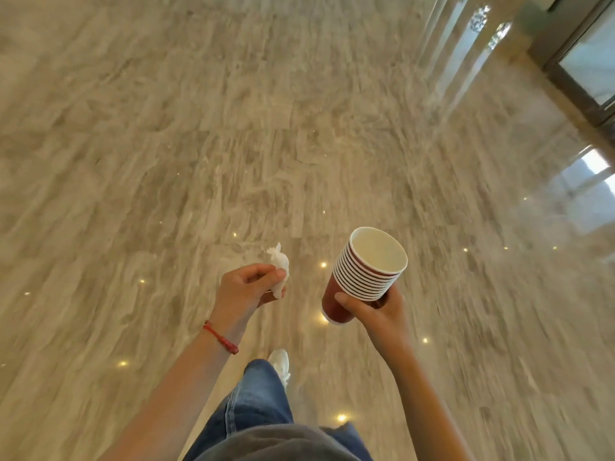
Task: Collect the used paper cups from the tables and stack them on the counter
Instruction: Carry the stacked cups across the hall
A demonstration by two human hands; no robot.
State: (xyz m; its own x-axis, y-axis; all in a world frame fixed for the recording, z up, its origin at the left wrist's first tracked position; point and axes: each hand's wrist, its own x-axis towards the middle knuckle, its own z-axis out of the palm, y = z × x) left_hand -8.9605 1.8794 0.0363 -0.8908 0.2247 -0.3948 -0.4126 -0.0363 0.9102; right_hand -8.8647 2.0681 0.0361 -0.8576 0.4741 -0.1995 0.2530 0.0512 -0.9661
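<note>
Right hand grips nested cup stack, lower centre | left hand pinches tissue | counter unseen, probably ahead | keep stack upright.

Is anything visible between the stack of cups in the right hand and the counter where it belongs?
No counter is in view, so the path cannot be judged. The right hand holds the stack of cups over bare floor; the left hand pinches a crumpled tissue.
</note>
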